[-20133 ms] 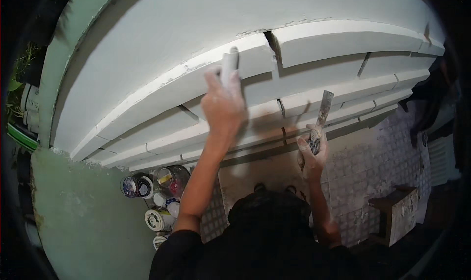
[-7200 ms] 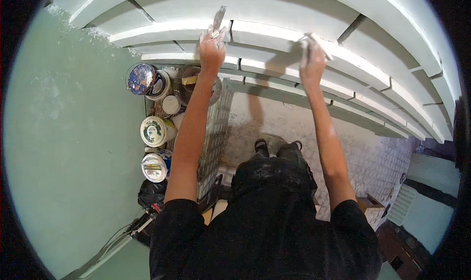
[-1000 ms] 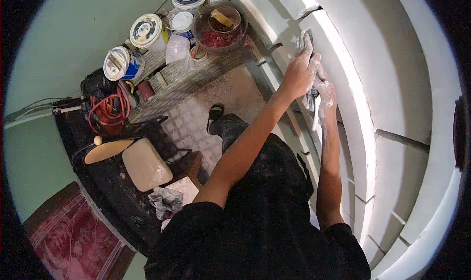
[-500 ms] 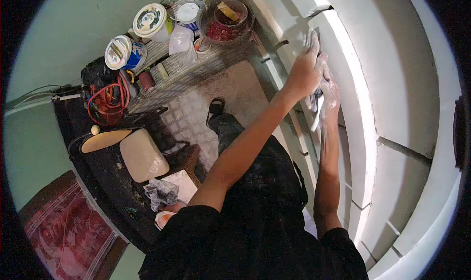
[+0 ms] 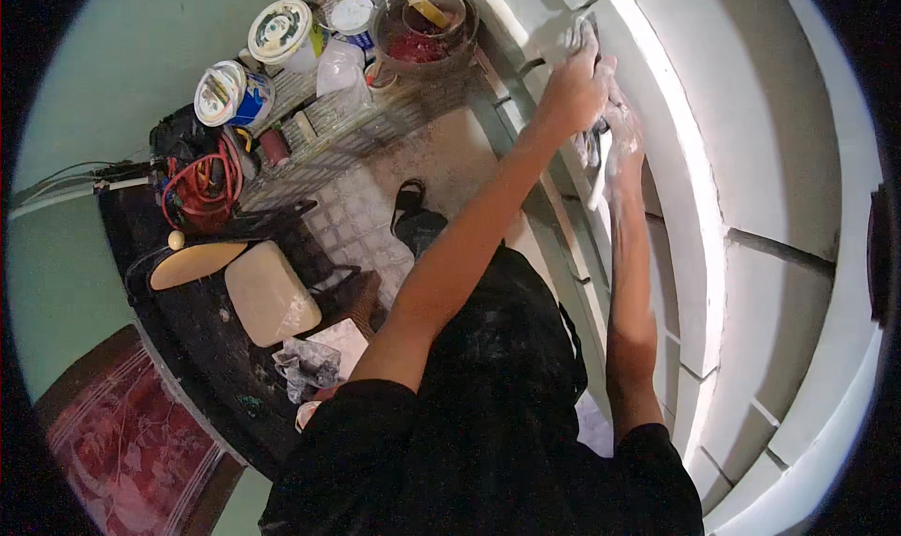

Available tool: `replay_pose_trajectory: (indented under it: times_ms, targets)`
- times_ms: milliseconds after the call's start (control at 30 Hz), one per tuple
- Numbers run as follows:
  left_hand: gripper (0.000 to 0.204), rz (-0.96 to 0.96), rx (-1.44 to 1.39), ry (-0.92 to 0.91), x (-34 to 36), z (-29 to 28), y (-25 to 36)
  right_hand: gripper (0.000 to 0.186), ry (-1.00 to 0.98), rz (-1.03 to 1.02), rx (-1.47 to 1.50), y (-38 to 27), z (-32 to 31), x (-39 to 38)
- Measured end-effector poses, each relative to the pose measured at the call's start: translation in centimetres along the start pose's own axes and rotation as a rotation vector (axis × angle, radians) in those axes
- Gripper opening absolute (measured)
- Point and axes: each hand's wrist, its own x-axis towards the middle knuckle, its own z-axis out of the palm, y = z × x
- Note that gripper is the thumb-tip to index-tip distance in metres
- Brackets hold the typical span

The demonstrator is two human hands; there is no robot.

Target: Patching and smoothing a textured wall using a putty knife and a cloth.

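Observation:
Both my arms stretch up to the white stepped moulding [image 5: 680,189] on the right. My left hand [image 5: 574,90] presses against it with long, close-set fingers, dusted white. A dark grey edge shows by its fingertips; what lies under them is hidden. Just below and touching it, my right hand [image 5: 623,132], also coated in white, is closed around a tool with a slim white handle [image 5: 599,175], whose lower end sticks out downward. A grey, smeared piece [image 5: 587,147] shows between the two hands; its shape is unclear.
A slatted bench [image 5: 328,123] at the upper left carries lidded paint buckets [image 5: 282,34], a plastic bag [image 5: 340,67] and a round basin [image 5: 427,38]. Red cable [image 5: 202,189] lies beside it. A beige-seated chair [image 5: 272,292] stands left of my legs. Brown-red patterned cloth [image 5: 131,433] is at lower left.
Both hands have slid a short way upward and slightly left along the moulding, together with the white-handled tool. The view has shifted slightly.

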Motion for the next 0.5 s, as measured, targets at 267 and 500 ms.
replay_pose_trajectory:
  times_ms: [267,500]
  targets:
    - [0.069,-0.128,-0.370,-0.033,-3.8,-0.2,3.2,0.048,-0.124,-0.024,-0.314,-3.1,-3.6,-3.5]
    - [0.063,-0.101,-0.313,0.226,-3.3,1.6,2.2,0.043,0.298,-0.246,-0.828,-15.0,-1.8,-4.0]
